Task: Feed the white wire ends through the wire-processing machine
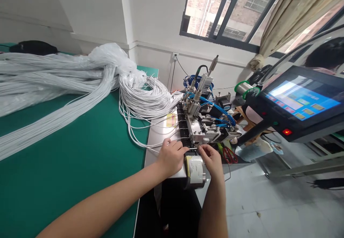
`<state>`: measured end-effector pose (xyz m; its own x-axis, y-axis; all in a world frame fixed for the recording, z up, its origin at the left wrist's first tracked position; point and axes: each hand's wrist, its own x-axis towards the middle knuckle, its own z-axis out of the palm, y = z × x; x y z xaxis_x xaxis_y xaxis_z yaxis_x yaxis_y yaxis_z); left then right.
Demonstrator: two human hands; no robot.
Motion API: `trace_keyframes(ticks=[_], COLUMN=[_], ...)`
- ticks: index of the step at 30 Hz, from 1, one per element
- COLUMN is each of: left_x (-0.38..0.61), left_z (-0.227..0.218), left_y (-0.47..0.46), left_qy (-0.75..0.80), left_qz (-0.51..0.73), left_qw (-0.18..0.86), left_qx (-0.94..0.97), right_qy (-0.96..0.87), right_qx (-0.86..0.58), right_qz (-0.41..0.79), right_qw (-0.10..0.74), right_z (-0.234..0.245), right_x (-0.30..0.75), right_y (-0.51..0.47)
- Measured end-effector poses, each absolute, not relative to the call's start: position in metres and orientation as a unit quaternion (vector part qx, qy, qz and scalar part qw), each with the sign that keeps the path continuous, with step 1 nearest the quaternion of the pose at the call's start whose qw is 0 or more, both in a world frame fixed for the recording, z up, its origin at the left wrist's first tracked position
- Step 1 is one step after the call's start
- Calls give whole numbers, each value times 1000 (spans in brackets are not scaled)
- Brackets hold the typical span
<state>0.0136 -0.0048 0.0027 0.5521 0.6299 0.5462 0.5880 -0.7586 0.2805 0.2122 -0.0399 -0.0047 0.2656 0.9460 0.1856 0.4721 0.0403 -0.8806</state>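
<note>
Left forearm (115, 199) crosses the table edge (137, 218), left fingers (184, 150) and right fingers (204, 153) pinching white cable (192, 148).

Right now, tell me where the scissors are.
In the head view, the scissors are right of centre and a little below mid-height, just to the right of the right hand, below and left of the screen.

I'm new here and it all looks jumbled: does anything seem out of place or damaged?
A small brownish scrap lies on the floor, lower right, looking like stray litter. Otherwise, I see no spill or obvious damage around the machine.
</note>
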Motion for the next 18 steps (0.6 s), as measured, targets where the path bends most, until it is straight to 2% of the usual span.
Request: trace_keyframes(ticks=[5, 12, 18], left_x=[13, 13, 12], left_z=[3, 2, 4], left_y=[-4, -4, -6], left_qy=[366, 374, 384], left_qz=[307, 301, 307], left_qw=[25, 22, 24], left_qx=[878, 877, 871], right_qy=[-548, -426, -409], right_qx=[-585, -551, -567], right_qz=[339, 467, 458], right_qw=[492, 545, 549], right_z=[-17, -29, -33], right_x=[217, 212, 213], right_y=[-27, -22, -31])
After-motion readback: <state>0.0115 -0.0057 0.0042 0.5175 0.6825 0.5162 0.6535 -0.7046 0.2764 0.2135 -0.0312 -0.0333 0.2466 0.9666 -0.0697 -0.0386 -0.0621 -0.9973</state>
